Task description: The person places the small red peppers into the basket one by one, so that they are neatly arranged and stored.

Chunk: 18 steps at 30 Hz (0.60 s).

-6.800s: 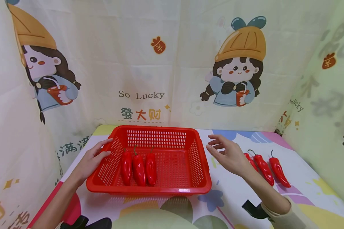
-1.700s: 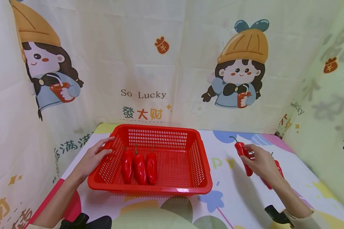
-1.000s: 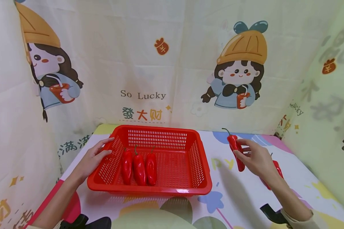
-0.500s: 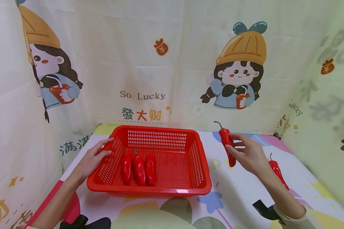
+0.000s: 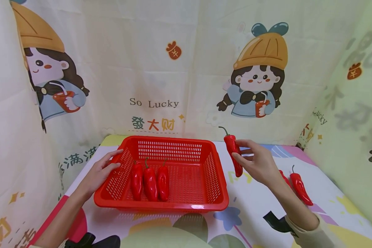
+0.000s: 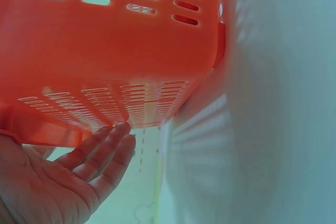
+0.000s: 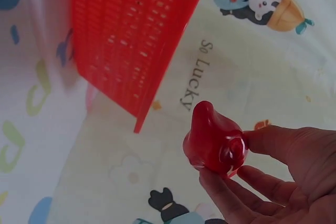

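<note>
Head view: your right hand [image 5: 258, 163] pinches a pepper [image 5: 232, 148], further left than before; basket [image 5: 161, 205] has three peppers [image 5: 150, 182] inside, left hand [image 5: 96, 175] relaxed against its left side.

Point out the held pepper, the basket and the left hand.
Held pepper [image 5: 230, 146]: head view, upper part of its body.
Basket [image 5: 161, 206]: head view, front rim.
Left hand [image 5: 97, 174]: head view, back of the hand.

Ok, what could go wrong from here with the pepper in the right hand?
The right hand pinches the glossy pepper, which might slip. It hangs beside the basket, which its lower end could catch if carried across. Dropped far left, it could knock the three peppers inside.
</note>
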Each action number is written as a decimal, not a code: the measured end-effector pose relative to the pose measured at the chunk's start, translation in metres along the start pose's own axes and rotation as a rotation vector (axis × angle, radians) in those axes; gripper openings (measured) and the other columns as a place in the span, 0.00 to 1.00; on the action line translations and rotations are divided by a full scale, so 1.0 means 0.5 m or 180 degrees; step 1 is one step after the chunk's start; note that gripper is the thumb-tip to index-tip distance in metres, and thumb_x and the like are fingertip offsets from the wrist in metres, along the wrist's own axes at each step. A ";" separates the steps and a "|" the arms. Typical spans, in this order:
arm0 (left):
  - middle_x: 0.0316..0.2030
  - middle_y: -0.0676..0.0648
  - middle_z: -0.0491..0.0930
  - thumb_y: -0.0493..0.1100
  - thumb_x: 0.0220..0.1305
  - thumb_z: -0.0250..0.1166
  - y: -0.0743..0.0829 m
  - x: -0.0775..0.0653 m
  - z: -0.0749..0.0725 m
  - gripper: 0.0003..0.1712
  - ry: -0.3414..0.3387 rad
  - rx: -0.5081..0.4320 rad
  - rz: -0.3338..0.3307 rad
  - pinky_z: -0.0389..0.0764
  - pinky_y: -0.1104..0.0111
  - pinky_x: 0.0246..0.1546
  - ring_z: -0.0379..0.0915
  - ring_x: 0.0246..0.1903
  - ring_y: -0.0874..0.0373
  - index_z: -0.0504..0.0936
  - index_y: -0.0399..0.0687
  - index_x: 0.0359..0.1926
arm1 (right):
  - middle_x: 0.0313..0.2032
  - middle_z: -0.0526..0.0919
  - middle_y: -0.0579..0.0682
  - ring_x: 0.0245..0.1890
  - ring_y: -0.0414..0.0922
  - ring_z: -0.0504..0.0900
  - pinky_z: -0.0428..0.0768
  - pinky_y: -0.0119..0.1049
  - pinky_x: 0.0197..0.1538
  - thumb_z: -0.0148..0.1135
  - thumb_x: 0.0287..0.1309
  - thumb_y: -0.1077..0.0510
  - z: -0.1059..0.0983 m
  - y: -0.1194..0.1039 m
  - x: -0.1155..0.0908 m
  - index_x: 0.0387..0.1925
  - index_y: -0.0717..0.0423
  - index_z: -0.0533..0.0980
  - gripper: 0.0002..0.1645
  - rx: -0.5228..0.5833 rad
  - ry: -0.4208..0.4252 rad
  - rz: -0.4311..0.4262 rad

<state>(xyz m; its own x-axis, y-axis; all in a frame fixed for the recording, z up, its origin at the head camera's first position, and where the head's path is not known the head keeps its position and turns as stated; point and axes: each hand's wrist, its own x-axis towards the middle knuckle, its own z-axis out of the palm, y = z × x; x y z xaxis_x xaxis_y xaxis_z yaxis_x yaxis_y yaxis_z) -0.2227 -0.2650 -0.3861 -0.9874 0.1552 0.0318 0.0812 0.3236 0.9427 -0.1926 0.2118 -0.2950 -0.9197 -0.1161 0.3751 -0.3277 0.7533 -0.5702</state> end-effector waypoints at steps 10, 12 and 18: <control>0.68 0.28 0.66 0.46 0.78 0.55 0.000 0.003 -0.003 0.35 -0.0054 -0.0015 0.0094 0.89 0.57 0.38 0.80 0.48 0.46 0.55 0.53 0.80 | 0.56 0.83 0.60 0.49 0.58 0.88 0.88 0.49 0.45 0.72 0.62 0.57 0.034 -0.035 0.013 0.65 0.57 0.75 0.31 0.0159 -0.0026 -0.0169; 0.68 0.28 0.66 0.46 0.78 0.55 0.000 0.003 -0.002 0.35 -0.0053 -0.0016 0.0093 0.89 0.57 0.38 0.80 0.48 0.45 0.55 0.53 0.80 | 0.57 0.83 0.59 0.49 0.57 0.87 0.88 0.48 0.45 0.72 0.62 0.57 0.041 -0.043 0.015 0.65 0.57 0.75 0.31 0.0227 -0.0071 -0.0180; 0.69 0.30 0.66 0.46 0.78 0.56 -0.001 0.001 -0.001 0.36 -0.0020 -0.0007 0.0067 0.89 0.56 0.39 0.80 0.50 0.44 0.55 0.55 0.80 | 0.57 0.83 0.56 0.49 0.54 0.87 0.88 0.45 0.46 0.72 0.61 0.57 0.063 -0.068 0.020 0.64 0.55 0.76 0.30 0.0448 -0.0199 -0.0250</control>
<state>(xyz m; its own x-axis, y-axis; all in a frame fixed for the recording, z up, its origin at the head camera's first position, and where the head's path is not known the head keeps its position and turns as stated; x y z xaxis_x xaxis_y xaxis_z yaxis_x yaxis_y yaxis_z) -0.2235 -0.2654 -0.3865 -0.9846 0.1679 0.0494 0.1015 0.3181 0.9426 -0.1972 0.1645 -0.2948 -0.9002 -0.2145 0.3789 -0.4222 0.6427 -0.6393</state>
